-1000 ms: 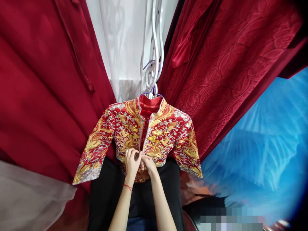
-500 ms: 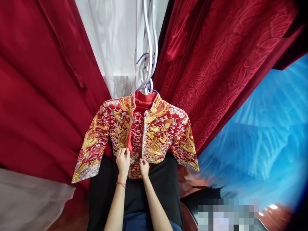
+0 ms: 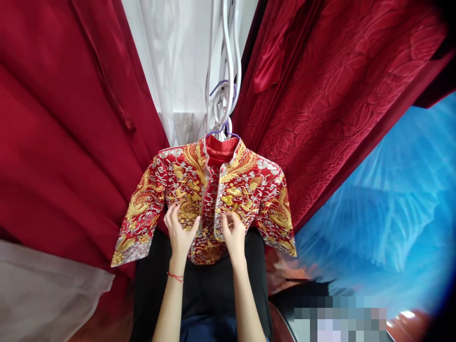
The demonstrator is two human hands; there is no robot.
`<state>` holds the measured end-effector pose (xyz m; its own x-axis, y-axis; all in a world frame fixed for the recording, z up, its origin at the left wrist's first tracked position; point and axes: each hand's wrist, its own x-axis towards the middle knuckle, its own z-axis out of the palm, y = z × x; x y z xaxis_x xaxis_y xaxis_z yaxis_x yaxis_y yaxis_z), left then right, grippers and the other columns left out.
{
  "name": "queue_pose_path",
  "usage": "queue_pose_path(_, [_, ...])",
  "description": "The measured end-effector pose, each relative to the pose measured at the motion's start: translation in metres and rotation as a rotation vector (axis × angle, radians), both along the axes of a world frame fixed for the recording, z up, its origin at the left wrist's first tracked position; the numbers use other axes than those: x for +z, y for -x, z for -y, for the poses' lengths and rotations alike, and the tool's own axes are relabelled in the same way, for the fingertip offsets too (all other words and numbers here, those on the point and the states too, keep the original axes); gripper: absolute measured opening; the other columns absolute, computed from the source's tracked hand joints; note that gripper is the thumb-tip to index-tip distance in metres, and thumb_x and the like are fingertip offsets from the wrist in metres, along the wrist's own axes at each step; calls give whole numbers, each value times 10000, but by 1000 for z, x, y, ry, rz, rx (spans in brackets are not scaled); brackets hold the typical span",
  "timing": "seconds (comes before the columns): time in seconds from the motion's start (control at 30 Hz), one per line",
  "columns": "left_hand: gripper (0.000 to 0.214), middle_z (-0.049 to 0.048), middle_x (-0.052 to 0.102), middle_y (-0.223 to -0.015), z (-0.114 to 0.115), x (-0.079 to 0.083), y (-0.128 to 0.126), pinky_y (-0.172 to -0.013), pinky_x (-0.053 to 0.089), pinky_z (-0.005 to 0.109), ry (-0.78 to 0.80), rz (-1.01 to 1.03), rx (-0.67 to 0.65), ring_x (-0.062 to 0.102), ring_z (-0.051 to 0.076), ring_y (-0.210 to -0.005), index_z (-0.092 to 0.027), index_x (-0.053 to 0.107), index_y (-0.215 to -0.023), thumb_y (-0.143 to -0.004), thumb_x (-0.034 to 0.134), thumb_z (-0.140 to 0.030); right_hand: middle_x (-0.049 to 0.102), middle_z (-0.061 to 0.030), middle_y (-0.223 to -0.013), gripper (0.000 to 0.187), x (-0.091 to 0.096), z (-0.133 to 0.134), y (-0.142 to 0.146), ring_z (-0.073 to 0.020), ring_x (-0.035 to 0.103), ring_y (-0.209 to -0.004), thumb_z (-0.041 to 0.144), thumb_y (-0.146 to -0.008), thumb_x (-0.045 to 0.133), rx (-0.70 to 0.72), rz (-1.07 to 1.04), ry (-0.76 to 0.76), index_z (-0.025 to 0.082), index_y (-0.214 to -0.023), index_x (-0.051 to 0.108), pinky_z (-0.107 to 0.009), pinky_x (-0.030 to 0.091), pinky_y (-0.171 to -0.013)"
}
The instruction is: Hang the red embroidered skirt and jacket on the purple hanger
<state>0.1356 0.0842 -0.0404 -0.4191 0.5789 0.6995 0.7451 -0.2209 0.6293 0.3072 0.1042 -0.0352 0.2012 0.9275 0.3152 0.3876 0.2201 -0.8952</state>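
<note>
Shifted up from hem to mid-front of jacket (image 3: 249,190), hung on hanger (image 3: 228,132); front flap back shut. Left hand (image 3: 180,232) spread on panel; right hand (image 3: 235,235) curled at edge, pinch unclear.

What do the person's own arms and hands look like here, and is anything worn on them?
The left hand and right hand wear no gloves, and no sleeves show on the arms down to the bottom edge of the picture. A thin red string bracelet circles the left wrist. No ring or watch is visible on either hand.
</note>
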Motion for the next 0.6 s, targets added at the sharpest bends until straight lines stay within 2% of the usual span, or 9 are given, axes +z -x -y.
queue_pose_path(0.07, [704, 201, 411, -1468, 6, 17, -20, -1137, 383, 559, -66, -47, -3, 418, 350, -1389, -208, 423, -1399, -811, 734, -437, 633, -36, -765, 277, 12, 8, 3, -158, 570, -678, 428, -939, 498, -57, 70, -135, 198, -844, 618, -276, 448, -680])
queue_pose_path(0.17, [727, 206, 345, -1521, 8, 30, -45, -1152, 379, 551, -98, -60, -67, 369, 349, -1438, -223, 365, -1461, -844, 707, -398, 616, -46, -775, 270, 11, 12, 6, -166, 575, -693, 381, -960, 475, 8, 178, -145, 193, -831, 620, -291, 461, -686])
queue_pose_path(0.27, [741, 223, 286, -1557, -7, 37, -47, -1176, 345, 552, -103, -9, -45, 306, 346, -1477, -206, 301, -1509, -884, 662, -377, 632, -72, -865, 244, 14, 3, -2, -188, 601, -786, 357, -969, 478, -22, 221, -235, 190, -877, 630, -324, 485, -751])
queue_pose_path(0.33, [679, 238, 263, -1567, -24, 49, -32, -1205, 283, 548, -145, 30, 36, 261, 335, -1497, -175, 292, -1514, -932, 594, -351, 632, -83, -900, 215, 32, -9, -17, -208, 595, -855, 352, -965, 502, -163, 236, -393, 192, -907, 633, -362, 487, -809])
queue_pose_path(0.4, [590, 247, 259, -1574, -43, 68, -5, -1227, 226, 526, -213, 49, 120, 239, 314, -1506, -144, 313, -1504, -976, 509, -322, 630, -99, -942, 197, 60, -23, -37, -231, 577, -928, 354, -958, 527, -342, 263, -564, 189, -950, 635, -404, 476, -867])
queue_pose_path(0.47, [575, 242, 277, -1578, -59, 90, 27, -1234, 204, 497, -266, 42, 179, 252, 299, -1502, -127, 332, -1496, -982, 496, -326, 613, -137, -1047, 242, 91, -37, -60, -265, 545, -1052, 378, -955, 545, -507, 307, -672, 173, -1050, 628, -459, 438, -953])
queue_pose_path(0.53, [629, 227, 373, -1541, -72, 108, 59, -1225, 216, 488, -274, 8, 198, 317, 306, -1470, -125, 364, -1479, -942, 579, -373, 567, -176, -1195, 381, 117, -50, -82, -306, 487, -1173, 452, -946, 551, -583, 388, -677, 166, -1194, 593, -515, 388, -1014])
queue_pose_path(0.6, [554, 185, 542, -1410, -81, 118, 83, -1186, 292, 460, -223, -43, 115, 468, 291, -1363, -147, 474, -1399, -929, 601, -411, 550, -177, -1254, 496, 133, -61, -100, -329, 475, -1198, 544, -941, 518, -507, 511, -592, 187, -1283, 551, -545, 374, -1013])
